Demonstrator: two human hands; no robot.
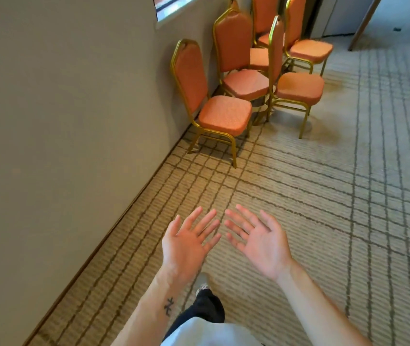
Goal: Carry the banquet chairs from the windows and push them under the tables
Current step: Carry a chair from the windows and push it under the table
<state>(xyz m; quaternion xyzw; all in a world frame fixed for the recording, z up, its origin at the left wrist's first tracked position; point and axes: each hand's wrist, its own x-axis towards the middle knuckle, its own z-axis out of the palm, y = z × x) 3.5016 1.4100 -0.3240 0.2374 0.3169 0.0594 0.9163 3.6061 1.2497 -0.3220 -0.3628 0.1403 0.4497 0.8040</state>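
Left hand (186, 242), right hand (261, 243), both grips spread palms up, banquet chairs (225, 114) clustered beside wall (74, 121)

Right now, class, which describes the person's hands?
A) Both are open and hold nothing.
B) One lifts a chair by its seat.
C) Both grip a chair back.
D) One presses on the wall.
A: the left hand and right hand show spread fingers and bare palms over the carpet, short of the nearest chair.
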